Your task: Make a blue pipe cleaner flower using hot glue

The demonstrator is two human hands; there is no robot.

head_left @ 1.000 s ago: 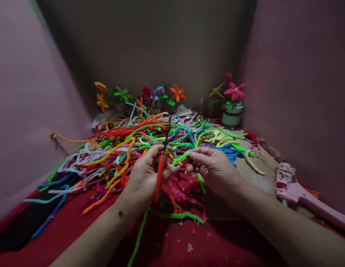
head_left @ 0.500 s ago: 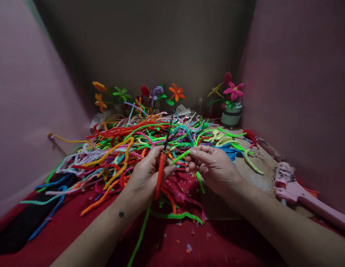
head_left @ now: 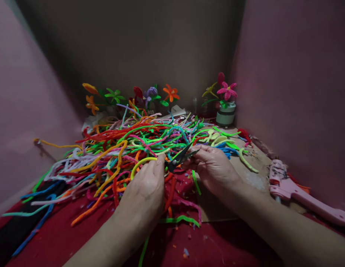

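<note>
My left hand (head_left: 146,189) is closed around red-handled scissors (head_left: 179,157), whose dark blades stand apart and point right toward my other hand. My right hand (head_left: 214,167) pinches a short bright green pipe cleaner piece (head_left: 195,181) that hangs down below its fingers, right at the blade tips. Both hands hover over a red cloth (head_left: 172,244), just in front of a big tangled heap of colourful pipe cleaners (head_left: 119,148).
Finished pipe cleaner flowers (head_left: 150,94) stand along the back wall, and a pink flower in a small pot (head_left: 226,107) stands at the back right. A pink glue gun (head_left: 295,194) lies at the right. Pink walls close in on both sides.
My left hand turned the scissors from upright to pointing right and the blades opened at the green piece. The view shifted slightly left.
</note>
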